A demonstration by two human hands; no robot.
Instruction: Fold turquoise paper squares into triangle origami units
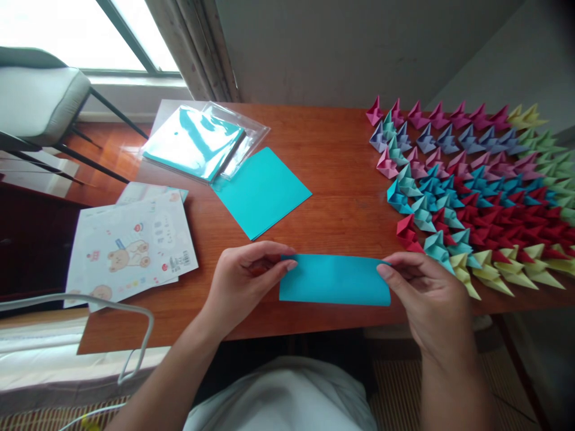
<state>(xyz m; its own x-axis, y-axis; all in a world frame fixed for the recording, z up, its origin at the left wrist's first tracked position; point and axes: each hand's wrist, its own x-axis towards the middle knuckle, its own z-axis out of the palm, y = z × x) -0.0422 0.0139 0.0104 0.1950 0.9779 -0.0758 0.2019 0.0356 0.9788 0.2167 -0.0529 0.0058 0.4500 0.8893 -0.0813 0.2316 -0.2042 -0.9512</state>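
Observation:
A turquoise sheet of origami paper (335, 280), doubled over into a wide rectangle, is held up over the table's front edge. My left hand (247, 278) pinches its upper left corner between thumb and fingers. At the upper right corner, my right hand (424, 284) grips it the same way. Beyond the paper lies a small stack of square turquoise sheets (265, 194), turned cornerwise on the wood. To the right stand rows of folded paper figures (449, 191) in pink, purple, blue, red, green and yellow, the nearest close to my right hand.
Clear plastic packs of turquoise paper (193, 143) lie at the back left of the wooden table (332, 161). Printed sheets with a bear drawing (135, 251) sit at the left edge. A white cable (148, 323) loops at the lower left, and a chair (45, 99) stands by the window.

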